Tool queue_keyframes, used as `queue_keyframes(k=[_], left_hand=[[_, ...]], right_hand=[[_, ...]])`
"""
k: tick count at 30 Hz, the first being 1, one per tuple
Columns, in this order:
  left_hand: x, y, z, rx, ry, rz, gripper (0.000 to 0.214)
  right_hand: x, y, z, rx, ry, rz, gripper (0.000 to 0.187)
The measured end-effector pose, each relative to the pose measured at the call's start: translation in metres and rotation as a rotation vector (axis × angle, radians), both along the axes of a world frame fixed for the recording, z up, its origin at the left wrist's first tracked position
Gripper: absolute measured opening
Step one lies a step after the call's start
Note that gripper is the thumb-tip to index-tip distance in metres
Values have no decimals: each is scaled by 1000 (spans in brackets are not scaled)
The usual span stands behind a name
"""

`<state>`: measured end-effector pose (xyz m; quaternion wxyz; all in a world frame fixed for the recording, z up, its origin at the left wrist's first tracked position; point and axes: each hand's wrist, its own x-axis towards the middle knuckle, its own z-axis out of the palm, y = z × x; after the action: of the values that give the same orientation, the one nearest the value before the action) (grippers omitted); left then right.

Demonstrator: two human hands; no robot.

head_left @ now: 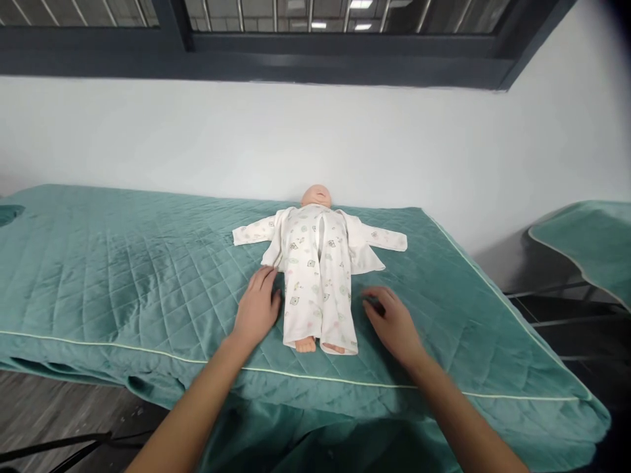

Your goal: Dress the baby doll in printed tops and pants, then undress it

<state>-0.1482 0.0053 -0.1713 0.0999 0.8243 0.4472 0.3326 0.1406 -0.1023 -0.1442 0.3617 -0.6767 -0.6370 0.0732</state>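
A baby doll lies on its back, its head toward the wall. White printed trousers cover it from the chest down, and its bare feet show at the leg ends. Under them spreads a white top, its sleeves stretched out to both sides and its front panels apart. My left hand rests beside the trousers with its thumb apart, fingertips at the top's lower left corner. On the other side, my right hand is loosely curled over the cover, thumb and forefinger apart, touching no clothing.
A green quilted cover with pale piping spreads over the bed. Behind it stands a white wall below a dark-framed window with bars. Another green-covered piece of furniture is at the right. Thin dark legs show at lower left.
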Motion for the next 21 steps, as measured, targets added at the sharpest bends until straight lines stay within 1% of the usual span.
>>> queue_keyframes(k=[1, 3, 5, 7, 11, 14, 17, 21], left_hand=[[2, 12, 1, 13, 69, -28, 42], [7, 30, 4, 31, 181, -87, 41], [13, 42, 9, 57, 259, -133, 38], [19, 49, 13, 85, 306, -173, 36], [27, 58, 14, 76, 305, -325, 32], [32, 65, 14, 59, 283, -435, 30], [39, 74, 14, 31, 252, -467, 30], [48, 88, 11, 0, 231, -440, 24]], right_hand=[[1, 13, -4, 40, -90, -14, 22], [-1, 37, -8, 53, -262, -7, 31], [-6, 54, -7, 27, -405, 24, 33], [-12, 64, -4, -1, -487, 54, 30], [-15, 70, 1, -77, -498, 107, 24], [-15, 71, -1, -90, -473, 103, 23], [-15, 72, -3, -74, -449, 96, 26], [-18, 70, 0, -82, -433, 88, 28]])
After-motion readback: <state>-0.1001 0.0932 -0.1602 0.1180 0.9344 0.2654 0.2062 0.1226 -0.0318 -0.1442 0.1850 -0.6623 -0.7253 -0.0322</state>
